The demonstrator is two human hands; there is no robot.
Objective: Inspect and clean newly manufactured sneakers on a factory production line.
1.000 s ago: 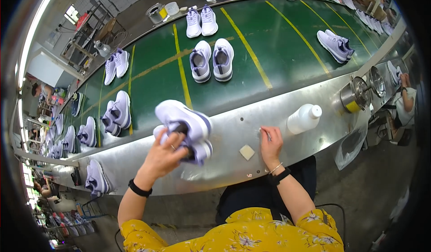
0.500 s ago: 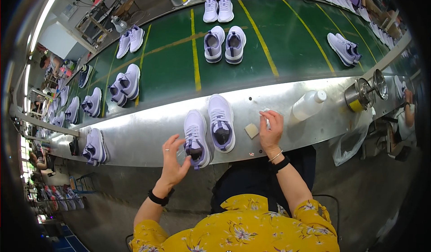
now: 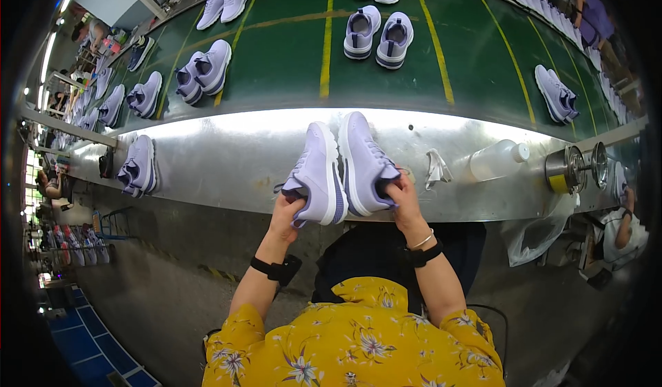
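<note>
Two lavender sneakers are held up side by side over the front edge of the metal bench (image 3: 269,173), tilted so their white soles face each other. My left hand (image 3: 283,218) grips the left sneaker (image 3: 314,173) at its heel opening. In my right hand (image 3: 405,204) is the right sneaker (image 3: 362,159), with the thumb at its opening and fingers partly hidden behind it. The soles meet or nearly meet in the middle. Just right of my right hand, a crumpled white cloth or tissue (image 3: 437,168) lies on the bench.
Farther right stand a translucent bottle (image 3: 493,161) and a metal pot (image 3: 562,170). A clear plastic bag (image 3: 541,232) hangs off the edge. Behind the bench, a green conveyor belt (image 3: 283,63) carries several sneaker pairs. Another pair (image 3: 140,166) sits at the left; co-workers are at both sides.
Both hands, open beside the standing sneakers before, have closed on them. The sneakers have been lifted and turned sole toward sole. My view has shifted a little.
</note>
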